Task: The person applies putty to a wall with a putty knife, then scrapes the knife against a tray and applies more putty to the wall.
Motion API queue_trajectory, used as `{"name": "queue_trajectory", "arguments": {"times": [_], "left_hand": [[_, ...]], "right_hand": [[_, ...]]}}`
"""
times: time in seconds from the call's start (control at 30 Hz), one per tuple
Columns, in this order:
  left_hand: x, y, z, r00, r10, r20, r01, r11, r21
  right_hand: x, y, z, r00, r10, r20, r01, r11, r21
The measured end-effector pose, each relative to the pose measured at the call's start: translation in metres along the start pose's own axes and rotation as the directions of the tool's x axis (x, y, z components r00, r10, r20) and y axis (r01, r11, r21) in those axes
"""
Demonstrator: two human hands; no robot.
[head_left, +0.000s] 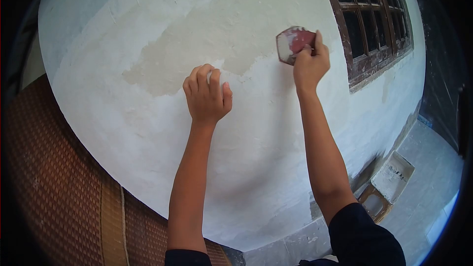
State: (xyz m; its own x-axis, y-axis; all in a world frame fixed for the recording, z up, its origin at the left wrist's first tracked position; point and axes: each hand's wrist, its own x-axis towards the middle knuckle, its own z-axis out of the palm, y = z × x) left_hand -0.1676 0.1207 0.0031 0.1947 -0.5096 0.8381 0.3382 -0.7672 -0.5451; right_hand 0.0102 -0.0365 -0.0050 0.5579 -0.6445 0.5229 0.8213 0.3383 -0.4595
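My right hand (312,66) grips a red, flat, angular scraper (301,40) with whitish paste smeared on its face, held up against or just in front of the wall near the window. My left hand (206,93) is raised at the middle of the wall (256,133), its fingers bent and somewhat apart, with nothing seen in it. Around and above both hands spreads a beige patch (182,39) with uneven edges, amid whiter plaster. Whether the left fingertips touch the wall is hard to tell.
A brown-framed window (372,14) with dark panes is at the upper right. At the lower right, a white tray (392,176) with smears sits on a brown stool (375,203) on the grey floor (419,167). Brown woven matting (54,167) runs along the lower left.
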Motion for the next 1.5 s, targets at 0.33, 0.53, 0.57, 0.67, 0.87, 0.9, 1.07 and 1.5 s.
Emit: {"name": "queue_trajectory", "arguments": {"times": [0.33,0.53,0.57,0.67,0.87,0.9,1.07,1.5], "left_hand": [[0.001,0.001,0.0,0.998,0.058,0.036,-0.058,0.998,0.011],[-0.008,0.015,-0.002,0.994,0.094,0.057,-0.089,0.993,-0.077],[-0.012,0.022,-0.002,0.991,0.112,0.072,-0.104,0.989,-0.106],[-0.024,0.057,0.005,0.99,0.099,0.099,-0.076,0.975,-0.21],[-0.031,0.151,0.021,0.986,0.026,0.167,0.047,0.908,-0.417],[-0.029,0.167,0.025,0.98,0.022,0.199,0.075,0.883,-0.463],[-0.025,0.247,0.054,0.978,-0.04,0.204,0.156,0.789,-0.594],[-0.035,0.442,0.106,0.847,-0.002,0.531,0.404,0.65,-0.643]], "right_hand": [[-0.005,-0.014,-0.017,0.975,0.015,0.221,-0.038,0.995,0.097],[-0.004,-0.01,-0.028,0.946,0.01,0.325,0.027,0.994,-0.11],[0.004,-0.011,-0.039,0.945,0.084,0.317,-0.055,0.993,-0.101],[0.021,-0.002,-0.069,0.924,0.202,0.325,-0.176,0.978,-0.109],[0.045,0.028,-0.138,0.859,0.349,0.374,-0.291,0.935,-0.204],[0.05,0.035,-0.15,0.862,0.349,0.369,-0.285,0.934,-0.217],[0.08,0.064,-0.212,0.834,0.427,0.349,-0.35,0.899,-0.264],[0.157,0.134,-0.386,0.755,0.625,0.198,-0.524,0.757,-0.391]]}}
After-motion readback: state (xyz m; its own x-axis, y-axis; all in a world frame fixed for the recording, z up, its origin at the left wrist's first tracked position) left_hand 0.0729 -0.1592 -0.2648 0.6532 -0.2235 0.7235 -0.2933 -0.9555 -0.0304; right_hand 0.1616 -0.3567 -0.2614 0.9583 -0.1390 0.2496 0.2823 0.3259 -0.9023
